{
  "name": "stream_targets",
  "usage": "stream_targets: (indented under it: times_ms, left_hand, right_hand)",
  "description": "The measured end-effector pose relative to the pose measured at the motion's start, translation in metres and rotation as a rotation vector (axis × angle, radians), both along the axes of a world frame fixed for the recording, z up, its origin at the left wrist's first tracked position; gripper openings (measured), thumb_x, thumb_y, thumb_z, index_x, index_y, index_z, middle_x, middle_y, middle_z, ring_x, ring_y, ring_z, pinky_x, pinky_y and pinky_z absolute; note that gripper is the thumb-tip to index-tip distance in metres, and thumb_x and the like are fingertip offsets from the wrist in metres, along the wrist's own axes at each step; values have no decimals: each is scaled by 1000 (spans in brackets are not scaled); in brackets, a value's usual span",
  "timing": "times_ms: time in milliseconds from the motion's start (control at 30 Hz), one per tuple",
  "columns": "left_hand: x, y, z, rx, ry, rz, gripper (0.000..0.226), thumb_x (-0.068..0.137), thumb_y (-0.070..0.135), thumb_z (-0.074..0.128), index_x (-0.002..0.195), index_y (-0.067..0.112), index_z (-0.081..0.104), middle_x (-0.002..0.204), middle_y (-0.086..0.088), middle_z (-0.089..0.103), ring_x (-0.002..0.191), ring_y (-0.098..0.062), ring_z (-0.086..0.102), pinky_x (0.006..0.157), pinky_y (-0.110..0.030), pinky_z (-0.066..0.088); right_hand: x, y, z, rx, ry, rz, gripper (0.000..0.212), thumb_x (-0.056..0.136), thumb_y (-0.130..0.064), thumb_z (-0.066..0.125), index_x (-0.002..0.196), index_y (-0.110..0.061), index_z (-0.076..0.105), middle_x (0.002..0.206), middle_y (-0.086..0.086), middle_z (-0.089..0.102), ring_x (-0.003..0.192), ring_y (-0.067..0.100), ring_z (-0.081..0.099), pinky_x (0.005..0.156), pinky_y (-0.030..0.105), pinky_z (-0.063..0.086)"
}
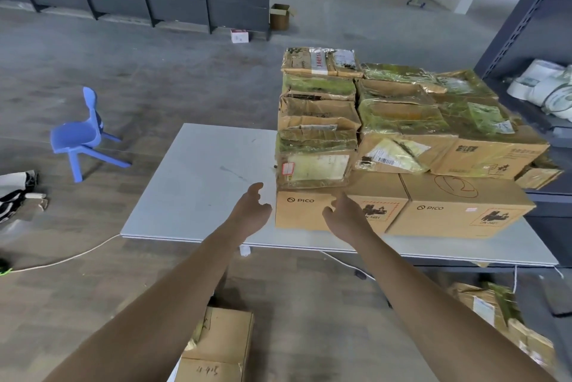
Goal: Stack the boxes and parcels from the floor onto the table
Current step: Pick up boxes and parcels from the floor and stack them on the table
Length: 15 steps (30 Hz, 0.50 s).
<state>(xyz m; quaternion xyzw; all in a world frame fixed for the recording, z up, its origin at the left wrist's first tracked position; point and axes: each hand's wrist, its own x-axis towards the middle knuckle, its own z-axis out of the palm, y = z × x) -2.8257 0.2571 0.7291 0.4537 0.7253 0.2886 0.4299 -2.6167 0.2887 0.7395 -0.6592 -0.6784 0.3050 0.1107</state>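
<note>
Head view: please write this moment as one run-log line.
left hand: open, empty | right hand: open, empty | table: stacked boxes | floor: loose box

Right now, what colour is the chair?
Blue; the chair shows best in the head view.

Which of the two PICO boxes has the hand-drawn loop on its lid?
The right PICO box; the left PICO box shows none and carries stacked parcels.

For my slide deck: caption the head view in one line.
Empty left hand and right hand reach toward the parcel stack on the table.
</note>
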Motion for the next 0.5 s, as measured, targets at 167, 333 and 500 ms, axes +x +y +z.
stream_targets:
  times_ms: [167,333,500]
  left_hand:
    - [-36,-27,-22,-65,-24,-44,62,90,11,46,146,28,26,145,-5,39,87,-17,61,70,-27,51]
    - [-88,-50,-41,-72,-73,-12,59,90,12,45,144,29,30,143,-3,42,71,-4,54,50,-15,44]
    - [-141,-81,-75,-124,-120,35,61,87,12,53,144,25,32,122,1,54,78,-4,52,56,-15,40]
  right_hand:
    - [-38,-30,-10,-41,6,-37,50,96,-19,44,145,-11,35,140,13,50,124,29,50,96,34,42]
    - [-94,-58,-28,-69,0,-34,49,97,-18,44,144,-11,36,140,13,51,120,31,54,97,35,44]
    - [-154,-84,-65,-120,20,-20,43,95,-17,46,138,-14,42,127,9,60,118,29,54,91,32,43]
